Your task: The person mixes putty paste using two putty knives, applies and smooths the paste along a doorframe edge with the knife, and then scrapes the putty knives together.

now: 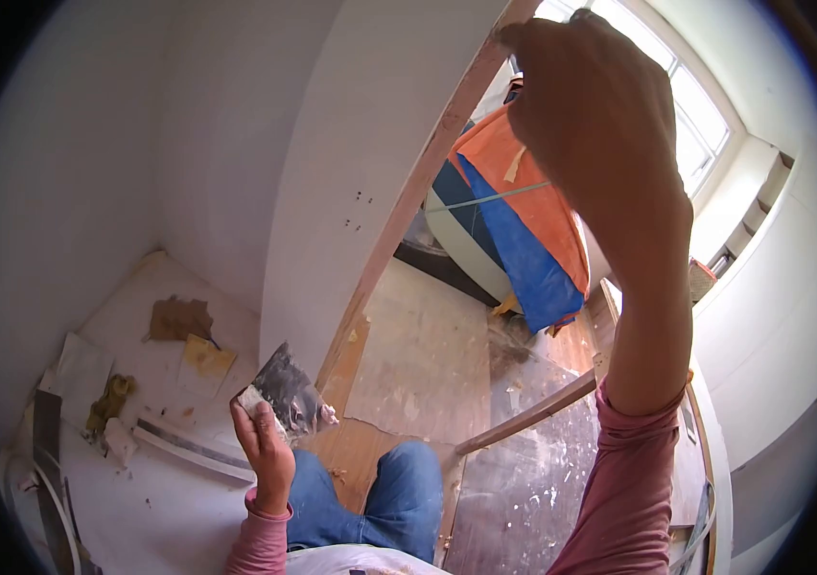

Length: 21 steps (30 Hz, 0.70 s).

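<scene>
My left hand is closed on the whitish handle edge of a wide, dark flat blade, low in the view; pale paste sticks to its right corner. My right hand is raised high at the upper right, at the top end of a pinkish wooden edge that runs along a white panel. Its fingers are bent toward that edge; their tips are dark, and anything between them is too hidden to make out.
An orange and blue bundle tied with cord stands beyond the panel. A wooden bar crosses above the stained floor. On the white surface at left lie brown scraps, a yellowish sheet and a strip. A window is at upper right.
</scene>
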Each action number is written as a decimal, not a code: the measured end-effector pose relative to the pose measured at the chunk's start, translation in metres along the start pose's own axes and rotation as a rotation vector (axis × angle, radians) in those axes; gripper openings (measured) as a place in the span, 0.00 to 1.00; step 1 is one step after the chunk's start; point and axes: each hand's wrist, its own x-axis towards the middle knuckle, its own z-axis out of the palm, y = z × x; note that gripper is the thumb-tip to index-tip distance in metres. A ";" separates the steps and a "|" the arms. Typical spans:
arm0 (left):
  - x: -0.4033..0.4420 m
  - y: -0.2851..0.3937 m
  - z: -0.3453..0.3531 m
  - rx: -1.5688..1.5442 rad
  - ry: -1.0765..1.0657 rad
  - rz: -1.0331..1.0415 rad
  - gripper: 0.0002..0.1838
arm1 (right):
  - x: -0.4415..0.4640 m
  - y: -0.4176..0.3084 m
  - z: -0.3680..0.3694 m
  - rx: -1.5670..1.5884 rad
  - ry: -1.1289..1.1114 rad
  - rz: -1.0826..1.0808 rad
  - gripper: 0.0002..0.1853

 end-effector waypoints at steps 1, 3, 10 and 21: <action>0.000 0.001 0.001 -0.011 0.014 -0.010 0.15 | -0.009 -0.004 0.009 0.061 0.072 -0.023 0.19; -0.001 -0.008 0.005 -0.003 0.066 0.001 0.15 | -0.021 -0.015 0.017 0.093 0.041 -0.060 0.18; 0.003 0.011 -0.001 -0.066 -0.076 -0.049 0.23 | -0.048 -0.081 0.023 0.014 -0.039 -0.014 0.06; 0.009 0.054 0.024 -0.857 -0.103 -0.290 0.13 | -0.202 -0.152 0.008 1.301 -0.044 0.140 0.32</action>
